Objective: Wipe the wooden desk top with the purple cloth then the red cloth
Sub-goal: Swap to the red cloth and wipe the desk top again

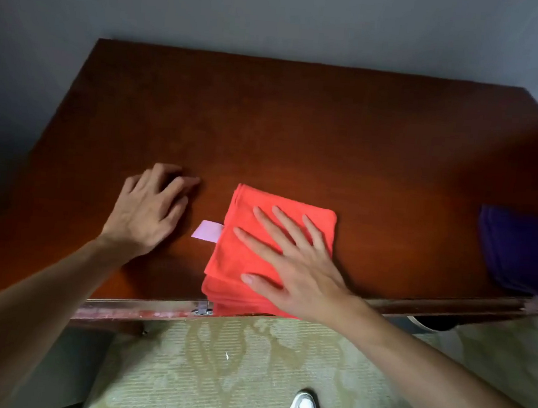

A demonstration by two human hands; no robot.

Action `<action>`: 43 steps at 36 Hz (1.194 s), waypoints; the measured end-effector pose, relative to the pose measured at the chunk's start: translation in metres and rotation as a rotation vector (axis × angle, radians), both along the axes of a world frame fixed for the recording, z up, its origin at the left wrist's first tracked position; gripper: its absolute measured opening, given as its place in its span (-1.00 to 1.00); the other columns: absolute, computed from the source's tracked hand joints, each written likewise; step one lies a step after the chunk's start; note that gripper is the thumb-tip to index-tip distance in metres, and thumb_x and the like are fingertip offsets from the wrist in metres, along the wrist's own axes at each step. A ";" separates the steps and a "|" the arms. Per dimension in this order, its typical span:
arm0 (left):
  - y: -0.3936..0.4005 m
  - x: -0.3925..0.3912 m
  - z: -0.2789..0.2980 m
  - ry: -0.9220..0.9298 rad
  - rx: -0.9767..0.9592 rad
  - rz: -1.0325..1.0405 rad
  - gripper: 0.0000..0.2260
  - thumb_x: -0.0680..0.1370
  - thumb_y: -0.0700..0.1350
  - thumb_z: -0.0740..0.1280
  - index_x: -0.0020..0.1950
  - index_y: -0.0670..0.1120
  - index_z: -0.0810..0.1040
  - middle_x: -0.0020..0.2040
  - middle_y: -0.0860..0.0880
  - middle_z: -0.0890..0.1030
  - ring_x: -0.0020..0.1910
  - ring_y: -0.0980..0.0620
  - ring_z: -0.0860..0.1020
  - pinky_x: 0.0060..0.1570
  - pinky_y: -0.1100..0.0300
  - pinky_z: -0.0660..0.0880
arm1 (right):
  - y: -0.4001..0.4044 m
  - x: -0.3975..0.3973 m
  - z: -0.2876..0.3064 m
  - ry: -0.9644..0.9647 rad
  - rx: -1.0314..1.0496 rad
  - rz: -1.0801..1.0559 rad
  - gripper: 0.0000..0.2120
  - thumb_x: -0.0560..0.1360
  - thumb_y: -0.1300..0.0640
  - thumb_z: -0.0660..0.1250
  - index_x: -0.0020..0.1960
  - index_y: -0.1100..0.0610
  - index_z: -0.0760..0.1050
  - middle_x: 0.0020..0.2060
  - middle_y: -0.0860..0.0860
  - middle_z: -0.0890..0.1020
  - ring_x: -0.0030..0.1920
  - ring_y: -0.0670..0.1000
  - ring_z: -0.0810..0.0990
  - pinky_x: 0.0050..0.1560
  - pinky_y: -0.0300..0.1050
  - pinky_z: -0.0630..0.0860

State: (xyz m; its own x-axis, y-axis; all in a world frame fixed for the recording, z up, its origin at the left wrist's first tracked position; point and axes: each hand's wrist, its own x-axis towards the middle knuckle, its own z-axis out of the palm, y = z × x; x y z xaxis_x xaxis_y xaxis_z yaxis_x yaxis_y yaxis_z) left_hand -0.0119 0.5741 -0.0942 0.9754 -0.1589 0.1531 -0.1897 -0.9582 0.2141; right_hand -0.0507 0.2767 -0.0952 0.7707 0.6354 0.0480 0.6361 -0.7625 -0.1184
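At the lower centre of the frame, the right hand [291, 264] lies flat, fingers spread wide, on the folded red cloth [267, 239] near the wooden desk top's [300, 125] front edge. Left of it, the left hand [150, 209] rests on bare wood, fingers loosely curled, holding nothing. Far right sits the purple cloth [523, 255].

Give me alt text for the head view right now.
The right hand lies flat on a folded red cloth at the near edge of the wooden desk. The left hand rests on bare wood; the purple cloth sits far right.
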 end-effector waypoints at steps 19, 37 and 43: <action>0.022 0.049 0.000 0.158 0.017 -0.099 -0.53 0.68 0.19 -0.01 0.55 0.11 0.31 0.51 0.00 0.33 0.54 0.03 0.24 0.49 0.03 0.08 | 0.021 0.285 0.017 -0.010 -0.177 0.445 -0.40 0.64 -0.37 0.00 0.64 -0.26 0.05 0.68 -0.08 0.03 0.66 0.01 0.00 0.58 0.18 0.06; 0.026 0.055 0.000 0.183 -0.014 -0.123 -0.56 0.70 0.19 0.09 0.58 0.13 0.29 0.55 0.05 0.30 0.62 0.15 0.08 0.58 0.09 -0.04 | 0.080 0.447 0.019 -0.001 0.001 -0.010 -0.26 0.50 -0.45 -0.12 0.61 -0.23 0.19 0.65 -0.05 0.18 0.62 0.07 0.17 0.52 0.13 0.12; 0.026 0.055 -0.001 0.134 -0.033 -0.142 -0.55 0.69 0.19 0.07 0.57 0.11 0.30 0.55 0.03 0.30 0.61 0.12 0.11 0.58 0.12 -0.06 | 0.088 0.423 0.015 0.037 -0.031 -0.147 -0.39 0.63 -0.38 -0.03 0.64 -0.24 0.05 0.67 -0.03 0.06 0.66 0.07 0.01 0.58 0.19 -0.03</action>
